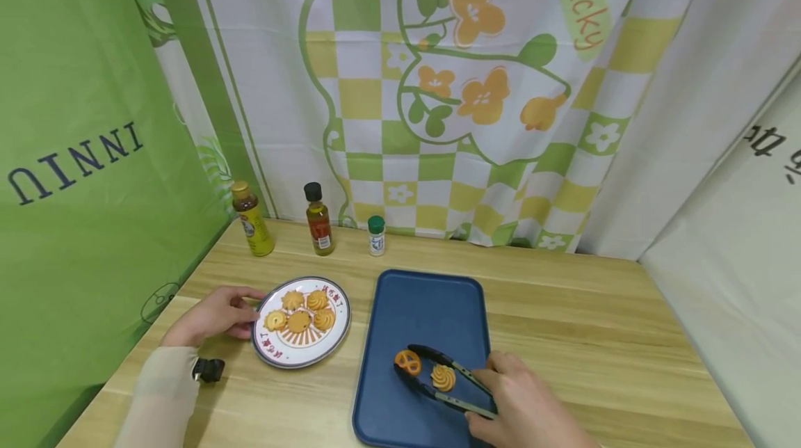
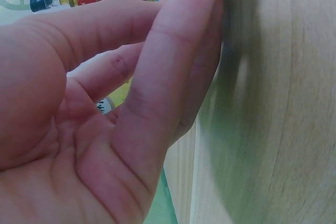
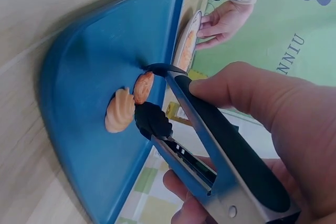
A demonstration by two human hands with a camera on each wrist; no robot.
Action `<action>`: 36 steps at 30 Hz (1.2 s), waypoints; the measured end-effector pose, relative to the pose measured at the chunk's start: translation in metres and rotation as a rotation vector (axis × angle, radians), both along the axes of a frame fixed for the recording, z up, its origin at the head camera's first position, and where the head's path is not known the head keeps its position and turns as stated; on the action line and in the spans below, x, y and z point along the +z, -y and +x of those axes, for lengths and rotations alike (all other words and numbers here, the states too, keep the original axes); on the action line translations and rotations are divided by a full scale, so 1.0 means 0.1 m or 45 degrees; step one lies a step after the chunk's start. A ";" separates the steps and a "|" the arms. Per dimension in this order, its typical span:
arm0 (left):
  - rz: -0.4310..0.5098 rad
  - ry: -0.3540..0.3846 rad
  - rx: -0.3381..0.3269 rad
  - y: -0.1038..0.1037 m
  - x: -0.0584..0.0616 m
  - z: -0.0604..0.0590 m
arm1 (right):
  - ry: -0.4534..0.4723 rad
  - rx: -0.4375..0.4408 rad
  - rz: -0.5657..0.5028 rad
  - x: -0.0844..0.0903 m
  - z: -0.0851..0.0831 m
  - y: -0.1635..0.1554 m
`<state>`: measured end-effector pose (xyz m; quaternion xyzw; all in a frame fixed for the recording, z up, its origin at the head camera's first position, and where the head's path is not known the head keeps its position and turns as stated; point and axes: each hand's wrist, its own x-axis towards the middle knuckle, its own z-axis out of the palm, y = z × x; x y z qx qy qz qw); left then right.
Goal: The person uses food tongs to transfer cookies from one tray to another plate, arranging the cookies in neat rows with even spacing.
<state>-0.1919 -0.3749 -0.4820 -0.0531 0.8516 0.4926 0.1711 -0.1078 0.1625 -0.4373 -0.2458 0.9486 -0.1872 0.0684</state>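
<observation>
A round plate (image 1: 294,362) with several golden cookies lies left of a blue tray (image 1: 425,309). My left hand (image 1: 215,314) rests its fingertips against the plate's left rim; in the left wrist view that hand (image 2: 131,119) shows loosely straight fingers. My right hand (image 1: 500,392) grips black tongs (image 1: 438,356) over the tray's near part. The tong tips pinch a pretzel-shaped cookie (image 1: 407,362). A swirl cookie (image 1: 443,378) lies on the tray between the tong arms. The right wrist view shows the tongs (image 3: 226,140), pretzel cookie (image 3: 143,86), swirl cookie (image 3: 119,110) and tray (image 3: 94,56).
Three small bottles stand at the back of the wooden table: a yellow one (image 1: 252,228), a dark-capped oil bottle (image 1: 318,220) and a green-capped shaker (image 1: 376,235). Fabric backdrops close in the left and far sides. Bare wood lies right of the tray.
</observation>
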 end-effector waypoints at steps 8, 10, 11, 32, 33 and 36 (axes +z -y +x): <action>0.017 -0.006 -0.005 -0.01 -0.02 0.02 | 0.012 0.012 -0.040 0.02 -0.07 0.17; 0.017 -0.004 -0.005 -0.01 -0.02 0.02 | -0.019 0.029 -0.053 0.02 -0.09 0.20; 0.016 -0.002 -0.005 -0.01 -0.02 0.02 | -0.036 0.033 -0.056 0.02 -0.09 0.21; -0.017 -0.002 0.000 0.00 0.00 0.01 | -0.146 0.215 -0.157 0.11 -0.20 0.99; -0.018 -0.003 0.001 0.00 0.00 0.01 | -0.158 0.230 -0.162 0.11 -0.21 1.03; -0.010 -0.013 -0.003 -0.01 0.01 0.01 | -0.195 0.262 -0.170 0.12 -0.23 1.16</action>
